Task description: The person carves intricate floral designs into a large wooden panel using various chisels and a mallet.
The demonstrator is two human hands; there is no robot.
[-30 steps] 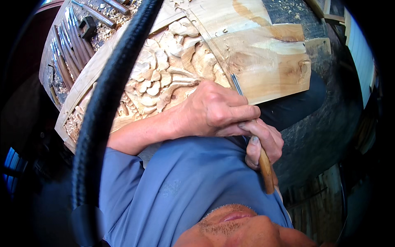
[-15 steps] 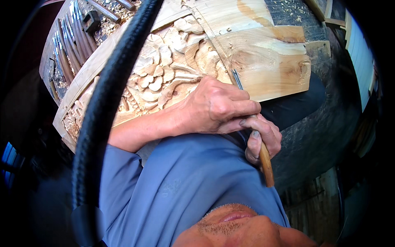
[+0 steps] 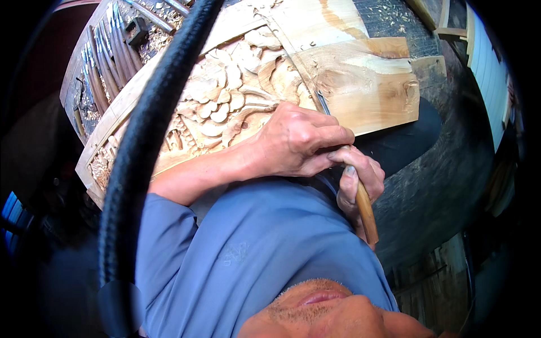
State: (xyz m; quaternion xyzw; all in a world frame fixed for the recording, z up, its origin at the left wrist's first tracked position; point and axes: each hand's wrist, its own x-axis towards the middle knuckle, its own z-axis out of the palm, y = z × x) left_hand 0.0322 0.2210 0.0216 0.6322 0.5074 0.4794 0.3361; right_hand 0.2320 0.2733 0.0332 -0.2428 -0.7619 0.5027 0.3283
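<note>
Both of my hands are closed around one carving chisel [image 3: 367, 217], held at a slant across the near edge of the wood. My left hand [image 3: 307, 141] grips low on the tool, around its metal shank. Just behind it, my right hand [image 3: 363, 177] wraps the wooden handle, thumb along it, and the handle's butt sticks out toward me. The narrow steel blade meets the border strip of a pale wooden panel [image 3: 242, 104], carved in relief with rounded flower and leaf shapes. My left wrist lies over the panel's near part.
At the far left, several chisels [image 3: 107, 53] lie in a row beside a dark metal block [image 3: 136, 31] and shavings. A plain board [image 3: 366, 84] with brown patches lies right of the carving. A black braided cable [image 3: 149, 129] crosses the view's left side.
The handle's butt has swung slightly up and to the right, with my hands still on the chisel. The bench and panel have shifted a little in view.
</note>
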